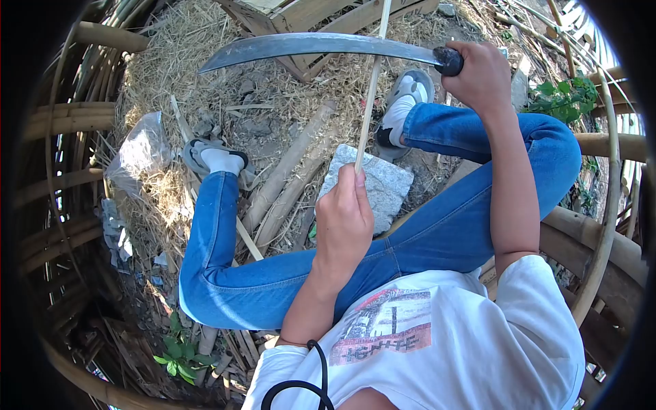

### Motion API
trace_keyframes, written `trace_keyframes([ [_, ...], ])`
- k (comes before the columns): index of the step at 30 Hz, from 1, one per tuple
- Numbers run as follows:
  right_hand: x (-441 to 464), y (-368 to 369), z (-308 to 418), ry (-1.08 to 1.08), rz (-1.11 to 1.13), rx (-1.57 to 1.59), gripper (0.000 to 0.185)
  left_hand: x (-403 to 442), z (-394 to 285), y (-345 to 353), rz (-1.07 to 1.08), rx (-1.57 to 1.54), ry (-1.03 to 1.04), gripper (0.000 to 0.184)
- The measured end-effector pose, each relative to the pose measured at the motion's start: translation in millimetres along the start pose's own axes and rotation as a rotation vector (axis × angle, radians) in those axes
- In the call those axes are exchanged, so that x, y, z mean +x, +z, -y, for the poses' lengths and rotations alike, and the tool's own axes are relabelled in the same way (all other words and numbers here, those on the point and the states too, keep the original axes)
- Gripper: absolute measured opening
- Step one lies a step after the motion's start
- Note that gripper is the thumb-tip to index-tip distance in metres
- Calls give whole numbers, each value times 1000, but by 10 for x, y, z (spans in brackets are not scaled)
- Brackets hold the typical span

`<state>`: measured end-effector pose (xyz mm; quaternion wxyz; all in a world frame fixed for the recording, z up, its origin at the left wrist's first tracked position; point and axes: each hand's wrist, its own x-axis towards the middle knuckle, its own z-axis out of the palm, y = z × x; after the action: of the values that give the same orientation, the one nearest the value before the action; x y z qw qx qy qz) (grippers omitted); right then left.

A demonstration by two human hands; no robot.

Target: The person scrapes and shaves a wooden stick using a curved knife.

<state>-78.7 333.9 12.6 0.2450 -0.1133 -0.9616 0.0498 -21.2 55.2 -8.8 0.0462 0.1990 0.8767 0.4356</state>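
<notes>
My left hand [344, 222] is closed around the lower end of a thin, pale bamboo strip [370, 109], which points up and away from me. In my right hand [480, 76] is the dark handle of a machete [294, 45]. Its long curved blade lies across the upper part of the strip, tip to the left; whether the edge touches the strip I cannot tell. Beyond my left hand, a flat grey stone block [391, 183] rests on the ground between my legs.
A wooden crate [321, 17] stands at the far side. Bamboo poles [290, 184] lie on straw-strewn ground [171, 61]. A clear plastic bag [140, 147] is at left. Bamboo framing [605, 246] curves around both sides, with green plants [564, 99] at right.
</notes>
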Motion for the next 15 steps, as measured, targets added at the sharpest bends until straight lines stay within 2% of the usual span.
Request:
trace_keyframes([
  [5,194,-74,-290,233,19,-82,33,-67,-43,5,29,-2,45,14],
  [9,188,-60,-510,194,-75,-76,32,-89,-79,33,43,-6,71,11],
  [15,253,-70,-578,285,-40,-73,29,-75,-73,5,75,-19,86,10],
])
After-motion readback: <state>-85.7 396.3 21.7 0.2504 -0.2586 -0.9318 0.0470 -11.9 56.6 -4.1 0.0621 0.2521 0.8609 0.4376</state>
